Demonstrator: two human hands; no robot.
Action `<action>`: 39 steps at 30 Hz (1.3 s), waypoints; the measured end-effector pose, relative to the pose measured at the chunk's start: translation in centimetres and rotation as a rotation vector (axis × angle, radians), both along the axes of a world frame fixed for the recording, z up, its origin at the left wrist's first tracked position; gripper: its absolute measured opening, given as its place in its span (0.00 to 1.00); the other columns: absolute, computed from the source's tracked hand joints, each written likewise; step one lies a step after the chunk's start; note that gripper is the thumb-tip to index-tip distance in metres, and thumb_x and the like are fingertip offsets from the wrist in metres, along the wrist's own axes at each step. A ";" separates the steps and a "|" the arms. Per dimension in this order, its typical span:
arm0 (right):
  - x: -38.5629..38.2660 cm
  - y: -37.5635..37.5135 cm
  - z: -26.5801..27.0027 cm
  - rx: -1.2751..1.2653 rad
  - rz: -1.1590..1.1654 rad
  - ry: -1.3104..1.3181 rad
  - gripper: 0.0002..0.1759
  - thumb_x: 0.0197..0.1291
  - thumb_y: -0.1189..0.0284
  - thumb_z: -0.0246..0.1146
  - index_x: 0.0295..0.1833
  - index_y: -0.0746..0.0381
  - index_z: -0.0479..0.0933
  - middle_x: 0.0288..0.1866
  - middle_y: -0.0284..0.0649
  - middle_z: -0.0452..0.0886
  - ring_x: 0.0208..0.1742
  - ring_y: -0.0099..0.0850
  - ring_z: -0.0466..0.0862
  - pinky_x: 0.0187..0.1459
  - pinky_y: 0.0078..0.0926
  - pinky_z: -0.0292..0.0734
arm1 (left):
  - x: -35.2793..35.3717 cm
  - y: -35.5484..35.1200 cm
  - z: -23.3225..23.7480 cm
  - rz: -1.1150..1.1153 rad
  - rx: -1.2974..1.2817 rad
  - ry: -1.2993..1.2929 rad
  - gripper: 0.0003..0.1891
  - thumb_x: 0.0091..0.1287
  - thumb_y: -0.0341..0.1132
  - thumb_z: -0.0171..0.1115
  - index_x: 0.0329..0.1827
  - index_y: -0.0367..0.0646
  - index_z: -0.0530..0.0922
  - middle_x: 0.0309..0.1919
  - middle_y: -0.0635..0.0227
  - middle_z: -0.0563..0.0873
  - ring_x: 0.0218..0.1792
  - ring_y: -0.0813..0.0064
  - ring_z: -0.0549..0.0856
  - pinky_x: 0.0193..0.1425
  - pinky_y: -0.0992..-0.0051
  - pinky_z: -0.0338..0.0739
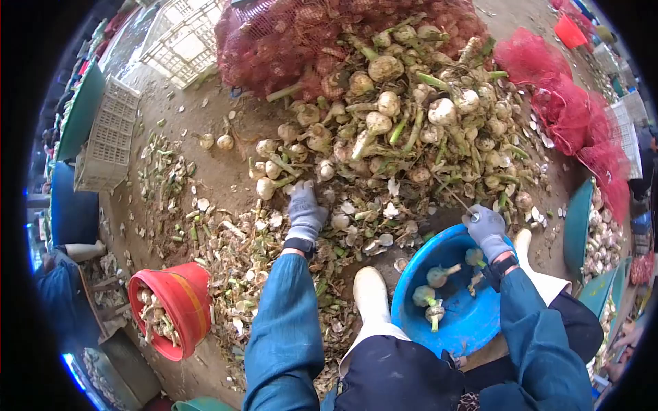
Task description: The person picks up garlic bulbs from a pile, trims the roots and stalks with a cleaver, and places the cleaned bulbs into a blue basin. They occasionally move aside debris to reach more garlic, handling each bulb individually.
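Observation:
My left hand, in a grey glove, reaches to the near edge of a heap of garlic. Its fingers look outstretched and slightly apart, right beside the stem of a garlic bulb; whether they touch it is hard to make out. My right hand, also gloved, is closed around a thin metal tool that points up and left toward the heap. That hand is over the rim of a blue basin, in which several garlic bulbs with short stems lie.
Red mesh sacks of garlic stand behind the heap. A red bucket lies tilted at left with trimmings inside. Cut stems and peel litter the floor. White crates are at left; red netting lies at right. White boots flank the basin.

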State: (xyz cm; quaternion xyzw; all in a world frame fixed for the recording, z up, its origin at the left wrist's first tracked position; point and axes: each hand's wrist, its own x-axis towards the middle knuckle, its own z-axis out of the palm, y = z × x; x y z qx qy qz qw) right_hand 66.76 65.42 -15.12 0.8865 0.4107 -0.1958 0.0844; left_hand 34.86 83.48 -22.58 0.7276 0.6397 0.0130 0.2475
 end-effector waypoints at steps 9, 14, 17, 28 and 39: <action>0.1 -0.5 -0.4 0.052 0.044 0.003 0.11 0.47 0.58 0.58 0.33 0.51 0.75 0.33 0.37 0.79 0.37 0.39 0.78 0.38 0.35 0.72 | -17.6 -4.4 16.2 0.237 0.637 -0.663 0.16 0.56 0.22 0.52 0.48 0.40 0.71 0.35 0.70 0.77 0.32 0.83 0.74 0.35 0.84 0.70; 0.2 -0.3 -1.0 0.082 0.056 0.003 0.11 0.46 0.59 0.58 0.33 0.51 0.75 0.33 0.36 0.79 0.36 0.38 0.78 0.37 0.35 0.72 | -33.3 -7.0 21.9 0.559 0.559 0.558 0.18 0.54 0.34 0.61 0.46 0.35 0.73 0.43 0.55 0.77 0.45 0.65 0.76 0.51 0.73 0.69; 0.4 -0.5 -1.2 0.079 0.064 -0.006 0.10 0.46 0.59 0.58 0.33 0.51 0.75 0.33 0.36 0.79 0.36 0.38 0.78 0.37 0.35 0.72 | -28.2 -6.7 21.9 0.332 0.534 0.646 0.15 0.53 0.33 0.60 0.43 0.38 0.75 0.41 0.57 0.77 0.45 0.65 0.76 0.52 0.72 0.69; 0.9 -0.4 -0.7 0.027 0.053 0.039 0.10 0.44 0.59 0.60 0.30 0.52 0.76 0.32 0.38 0.80 0.37 0.39 0.79 0.39 0.33 0.72 | -6.0 6.3 1.1 0.267 -0.125 0.374 0.33 0.47 0.40 0.63 0.58 0.47 0.63 0.52 0.55 0.71 0.52 0.59 0.73 0.53 0.67 0.69; -10.2 7.2 2.8 0.071 0.570 0.273 0.08 0.45 0.61 0.60 0.30 0.50 0.76 0.27 0.40 0.79 0.31 0.41 0.79 0.33 0.35 0.73 | -4.9 -6.4 2.4 0.524 -0.588 -1.071 0.19 0.55 0.31 0.59 0.48 0.29 0.72 0.36 0.59 0.81 0.31 0.76 0.81 0.37 0.81 0.77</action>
